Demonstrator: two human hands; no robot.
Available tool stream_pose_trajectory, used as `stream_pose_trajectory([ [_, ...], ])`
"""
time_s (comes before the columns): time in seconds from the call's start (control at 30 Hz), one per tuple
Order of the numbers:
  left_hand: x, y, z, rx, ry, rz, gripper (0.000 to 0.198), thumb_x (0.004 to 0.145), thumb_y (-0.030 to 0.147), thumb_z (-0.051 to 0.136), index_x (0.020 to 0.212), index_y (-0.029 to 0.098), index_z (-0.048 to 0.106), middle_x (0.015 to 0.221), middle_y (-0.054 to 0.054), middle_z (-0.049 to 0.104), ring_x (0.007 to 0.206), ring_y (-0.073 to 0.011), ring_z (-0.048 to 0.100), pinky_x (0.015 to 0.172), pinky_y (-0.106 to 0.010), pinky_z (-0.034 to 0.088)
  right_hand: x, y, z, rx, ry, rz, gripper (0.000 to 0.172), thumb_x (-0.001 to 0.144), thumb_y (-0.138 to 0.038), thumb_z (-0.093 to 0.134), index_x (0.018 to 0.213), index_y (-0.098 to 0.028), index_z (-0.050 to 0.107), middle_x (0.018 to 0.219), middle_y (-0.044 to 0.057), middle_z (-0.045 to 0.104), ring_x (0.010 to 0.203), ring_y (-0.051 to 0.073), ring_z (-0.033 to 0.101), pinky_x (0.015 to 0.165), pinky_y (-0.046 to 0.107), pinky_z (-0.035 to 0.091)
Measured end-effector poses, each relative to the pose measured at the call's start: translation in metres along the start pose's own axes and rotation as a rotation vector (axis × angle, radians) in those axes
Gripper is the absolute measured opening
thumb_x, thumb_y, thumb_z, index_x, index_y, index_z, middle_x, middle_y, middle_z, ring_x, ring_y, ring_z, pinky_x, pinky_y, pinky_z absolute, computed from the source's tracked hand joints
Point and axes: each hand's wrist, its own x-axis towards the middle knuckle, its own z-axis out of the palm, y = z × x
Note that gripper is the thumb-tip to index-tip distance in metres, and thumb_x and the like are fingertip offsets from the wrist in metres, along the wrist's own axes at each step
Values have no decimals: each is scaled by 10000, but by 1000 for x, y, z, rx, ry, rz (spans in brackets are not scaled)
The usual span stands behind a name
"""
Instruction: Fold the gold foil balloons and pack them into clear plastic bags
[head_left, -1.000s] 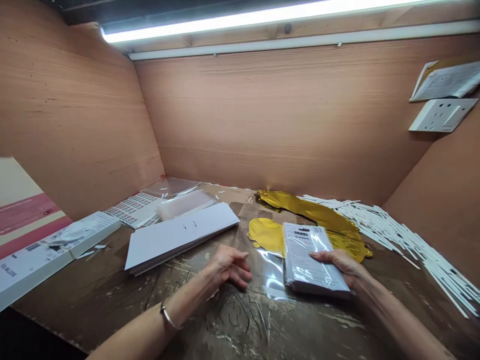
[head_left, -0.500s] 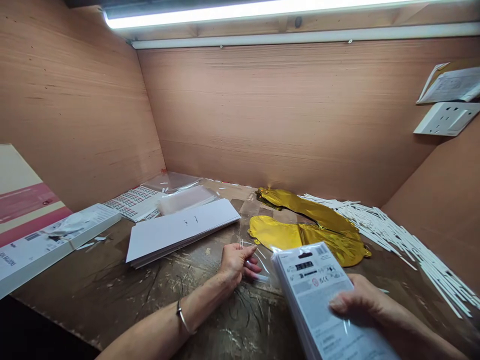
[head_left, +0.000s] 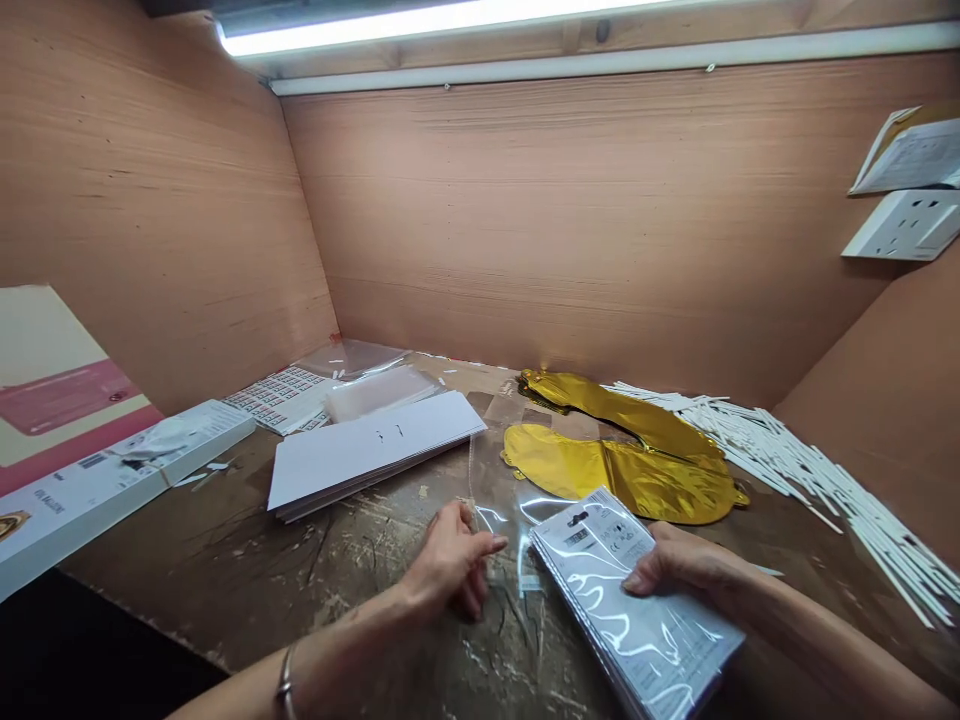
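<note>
My right hand (head_left: 667, 565) grips a stack of printed cards in clear plastic (head_left: 637, 620), thumb on top. The upper card has a hang hole, dark print and a CE mark, and glossy glare crosses it. From the stack's far left end spreads a clear plastic bag flap (head_left: 529, 583), hard to see against the table. At its left edge, my left hand (head_left: 454, 560) is closed, thumb and fingers curled on the film; the exact grip is partly hidden. Just beyond the stack lie gold foil balloons (head_left: 630, 475), flat.
White sticks (head_left: 825, 480) lie in a heap at right. A pile of white cards (head_left: 375, 445), clear bags (head_left: 382, 392) and a label sheet (head_left: 281, 395) lie left of centre. A long white box (head_left: 127, 470) stands far left. Wooden walls (head_left: 555, 220) enclose the table.
The card stack has tilted flatter and moved slightly left and down, with the right hand around it. My left hand has shifted left and nearer to me, and the clear flap is more spread out.
</note>
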Motion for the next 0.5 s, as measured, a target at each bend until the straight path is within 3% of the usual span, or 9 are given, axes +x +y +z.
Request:
stream_pose_trajectory([
  [0.1,-2,13,-12,491,199,478,314,714,293,594,975,148,495,831,-50,559,800,-196,543,721,-352,444,2,1,-1,-31,-33,-5,293,478,-104,620,751,-169,538,648,22,653,616,211,633,523,267,498],
  [0.13,1,16,-12,600,170,625,289,711,306,604,945,160,519,903,-55,544,877,-197,507,776,-342,416,0,-1,1,-45,-33,-4,291,477,-103,613,752,-167,544,648,20,653,607,204,632,519,260,496],
  [0.2,12,18,-5,757,-18,820,272,688,356,633,869,170,550,966,-53,519,941,-199,453,807,-314,385,-5,-6,4,-77,-48,-1,300,479,-105,602,771,-158,563,665,28,659,606,196,630,518,248,491],
  [0.3,32,12,9,921,-226,855,316,644,413,665,812,167,562,926,-42,506,905,-198,438,766,-290,381,-12,-12,9,-107,-91,-23,319,483,-114,601,800,-147,583,704,39,668,614,190,628,523,241,485],
  [0.5,51,0,17,887,-242,719,231,670,387,646,736,180,568,870,-3,497,847,-160,459,665,-223,364,-30,-10,4,-42,-53,-132,252,469,-140,620,719,-151,596,664,22,657,606,177,613,540,232,480],
])
